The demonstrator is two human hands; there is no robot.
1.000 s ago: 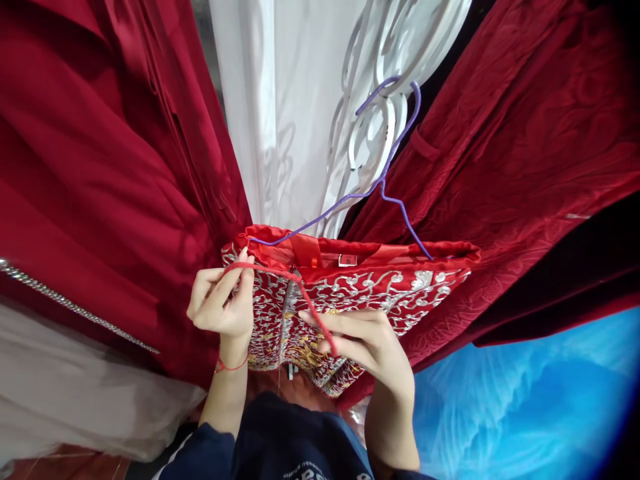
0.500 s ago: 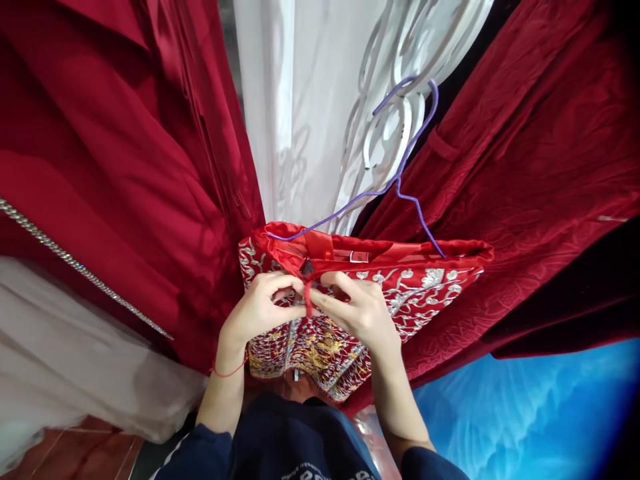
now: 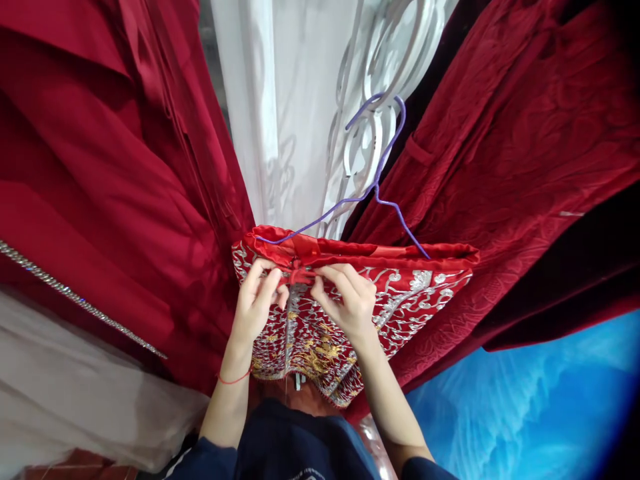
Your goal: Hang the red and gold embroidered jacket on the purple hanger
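In the head view, your left hand [image 3: 257,300] and right hand [image 3: 347,300] meet at the top edge of the embroidered red garment [image 3: 400,293], which hangs in front of you on a purple hanger [image 3: 380,183]. Both hands are closed in a pinch on the thin red cord [image 3: 299,275] at the garment's upper left; fingertips of each hand touch the cord from either side, and the cord bunches into a small knot between them. The hanger hook sits over a white scrollwork panel [image 3: 365,80] behind the garment. A plain red dress [image 3: 100,187] with a rhinestone strip [image 3: 75,300] hangs to your left, touching the garment's left edge. A dark red patterned robe [image 3: 525,147] hangs to your right. White fabric [image 3: 75,393] lies at lower left.
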